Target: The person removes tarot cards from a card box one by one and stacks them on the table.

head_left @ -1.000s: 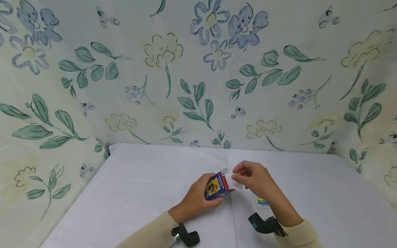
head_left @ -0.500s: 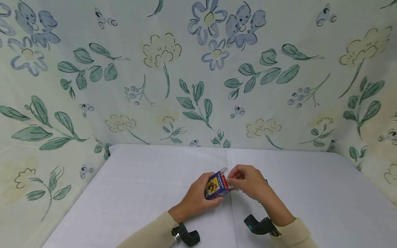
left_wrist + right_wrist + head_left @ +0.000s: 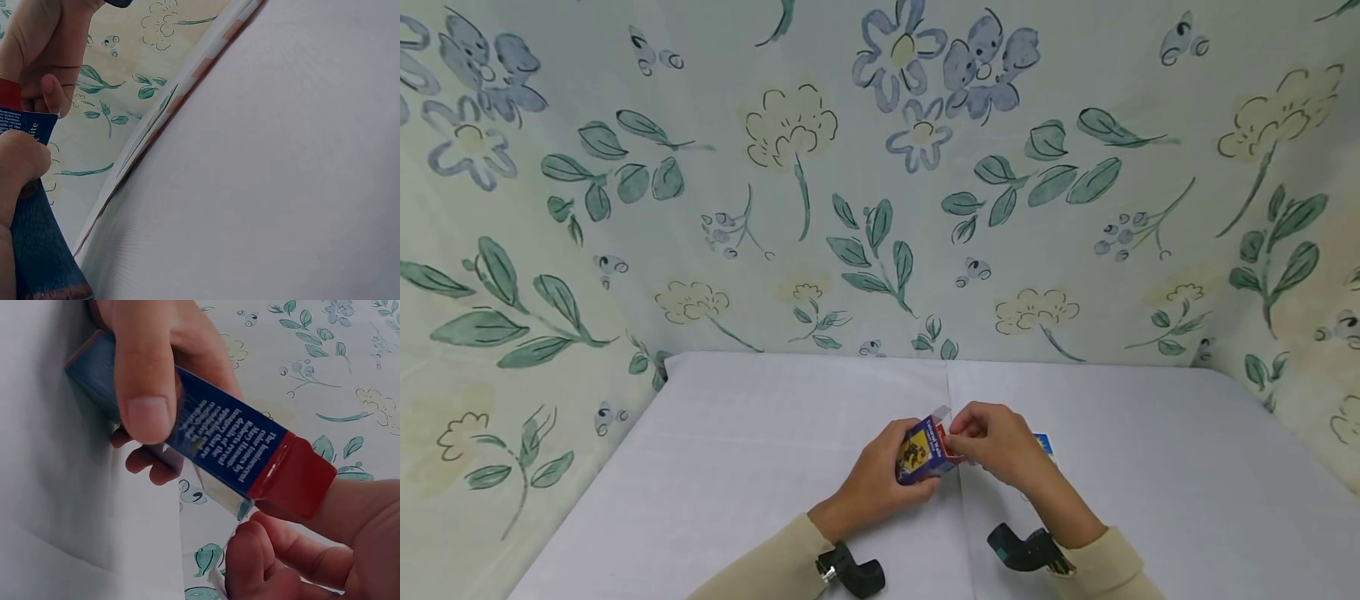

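A small blue card box (image 3: 919, 454) with a yellow picture panel and red inner flaps is tilted above the table, its end open toward the right. My left hand (image 3: 874, 479) grips it, thumb along the near side and fingers behind. At the open end, my right hand (image 3: 996, 442) pinches a thin white edge, seemingly the box's lid flap (image 3: 217, 578). In the right wrist view a red side flap (image 3: 300, 478) stands out from the printed side. The inside of the box is hidden. Behind my right wrist lies a printed card (image 3: 1042, 444), mostly covered.
A white cloth covers the table (image 3: 760, 450), with a crease running down its middle. Floral fabric (image 3: 880, 208) hangs behind and at both sides. Black camera mounts (image 3: 1026, 548) are strapped to both wrists.
My right hand has moved left and slightly down, closer to the box's open end, and the white flap has folded in out of sight. My left hand keeps its grip, nearly still.
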A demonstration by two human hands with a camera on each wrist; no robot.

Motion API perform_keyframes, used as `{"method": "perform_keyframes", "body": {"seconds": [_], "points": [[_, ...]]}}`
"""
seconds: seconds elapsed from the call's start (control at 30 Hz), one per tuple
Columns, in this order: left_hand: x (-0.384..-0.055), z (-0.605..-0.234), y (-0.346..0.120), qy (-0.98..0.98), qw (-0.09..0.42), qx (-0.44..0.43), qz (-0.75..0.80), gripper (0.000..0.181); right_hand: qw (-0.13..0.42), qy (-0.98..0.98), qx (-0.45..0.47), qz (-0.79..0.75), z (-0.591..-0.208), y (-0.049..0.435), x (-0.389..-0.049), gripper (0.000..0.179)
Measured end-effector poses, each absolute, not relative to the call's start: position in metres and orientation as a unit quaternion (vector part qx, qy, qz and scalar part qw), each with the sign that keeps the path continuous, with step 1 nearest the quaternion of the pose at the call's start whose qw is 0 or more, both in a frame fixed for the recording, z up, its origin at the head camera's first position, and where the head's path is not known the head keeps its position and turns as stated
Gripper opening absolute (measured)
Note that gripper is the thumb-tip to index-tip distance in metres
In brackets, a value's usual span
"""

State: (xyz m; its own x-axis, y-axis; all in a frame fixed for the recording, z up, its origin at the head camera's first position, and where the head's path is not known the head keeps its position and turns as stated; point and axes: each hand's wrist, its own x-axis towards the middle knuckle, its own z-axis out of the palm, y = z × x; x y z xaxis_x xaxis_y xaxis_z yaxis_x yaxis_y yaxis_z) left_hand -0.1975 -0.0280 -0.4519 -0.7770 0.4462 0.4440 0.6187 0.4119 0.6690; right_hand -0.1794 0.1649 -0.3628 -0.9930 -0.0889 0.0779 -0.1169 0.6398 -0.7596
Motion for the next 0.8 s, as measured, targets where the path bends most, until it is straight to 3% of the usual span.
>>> {"method": "perform_keyframes", "body": {"seconds": [0.8], "points": [[-0.1982,-0.4530,-0.0283,-0.837,0.101,-0.317,-0.435,0.070,0.022,-0.904,0.042,0.424,-0.3666,0.1601,-0.1796,0.013]]}}
